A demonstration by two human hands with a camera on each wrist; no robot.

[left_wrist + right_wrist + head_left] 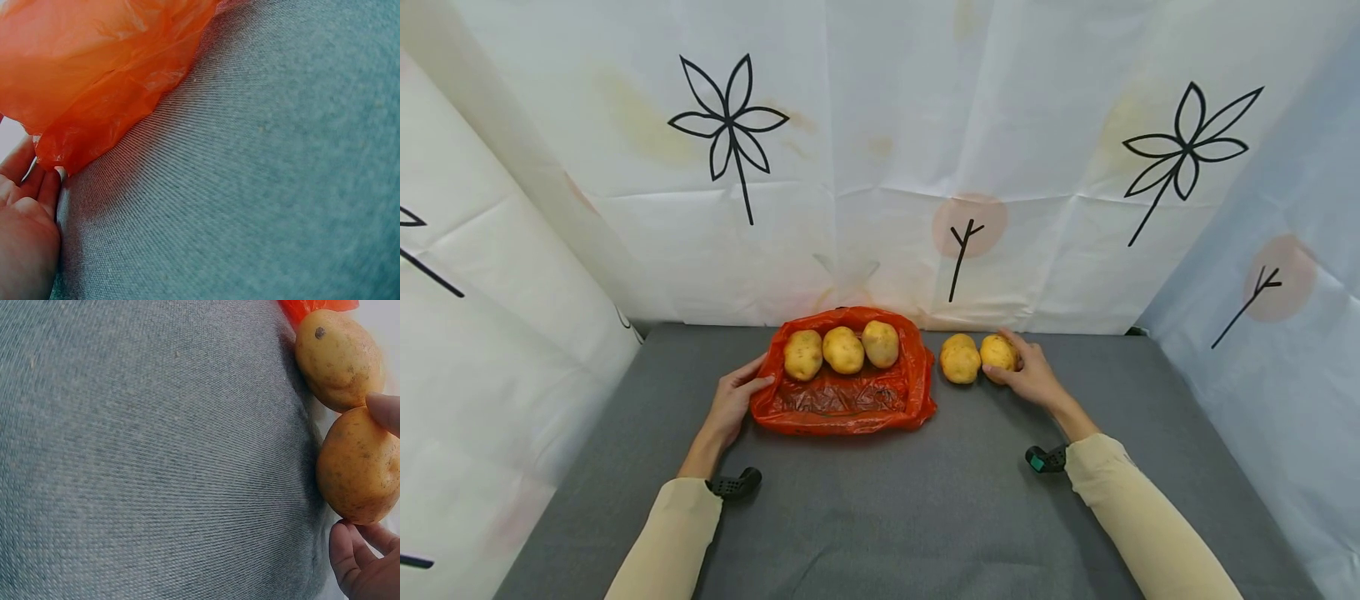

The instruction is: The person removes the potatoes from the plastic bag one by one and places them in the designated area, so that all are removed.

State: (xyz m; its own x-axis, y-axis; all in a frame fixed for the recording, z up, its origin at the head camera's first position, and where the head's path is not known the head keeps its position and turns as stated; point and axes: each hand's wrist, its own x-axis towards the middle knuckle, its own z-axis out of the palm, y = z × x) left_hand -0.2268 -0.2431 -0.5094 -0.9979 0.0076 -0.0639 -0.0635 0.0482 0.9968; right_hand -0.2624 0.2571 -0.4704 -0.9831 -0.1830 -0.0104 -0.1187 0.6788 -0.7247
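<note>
A red plastic bag (pixel 842 421) lies spread with its mouth facing up, and three potatoes (pixel 843 350) sit in a row along its far side. At the bag's left edge my left hand (pixel 733 402) pinches the rim, thumb on the near side; the left wrist view shows the fingers (pixel 49 187) against the orange-red plastic (pixel 106 119). To the right of the bag stand two more potatoes side by side. My right hand (pixel 1032 375) grips the outer potato (pixel 359 465) between thumb and fingers. The other potato (pixel 337 359) touches it on the bag side.
A grey cloth (pixel 895 517) covers the table. White sheets with drawn flowers and twigs (pixel 880 150) hang behind and on both sides, right at the table's far edge. Each wrist wears a black camera band (pixel 737 483).
</note>
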